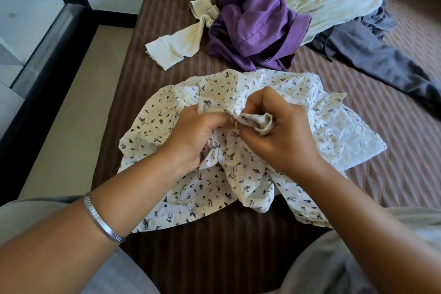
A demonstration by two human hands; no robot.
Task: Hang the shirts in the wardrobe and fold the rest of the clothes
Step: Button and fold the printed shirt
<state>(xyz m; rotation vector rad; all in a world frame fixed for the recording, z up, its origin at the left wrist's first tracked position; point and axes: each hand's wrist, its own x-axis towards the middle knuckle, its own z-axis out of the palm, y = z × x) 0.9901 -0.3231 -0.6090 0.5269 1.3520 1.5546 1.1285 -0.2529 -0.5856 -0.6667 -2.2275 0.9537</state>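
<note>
Brown striped bedding [152, 38] covers the bed that serves as the work surface; a dark bed frame [31, 93] runs along its left edge, with pale floor beyond.

Printed shirt [241, 155]: white with small dark leaves, spread crumpled across the near half of the bed. One button shows at its near left hem.

Left hand [191, 136]: fingers curled into a bunched fold of the shirt near its centre. A metal bangle [100, 217] sits on the left wrist.

Right hand [279, 136]: fingers curled round a rolled edge of the same shirt, thumb pressing the cloth. Both hands meet at the centre, almost touching.

Far half of the bed:
- purple garment [253, 24], heaped, just beyond the shirt;
- cream garment [324, 0], lying partly under the purple one, one sleeve out to the left;
- grey garment [372, 55], stretched along the right side.

Grey sleeves show at both lower corners.
</note>
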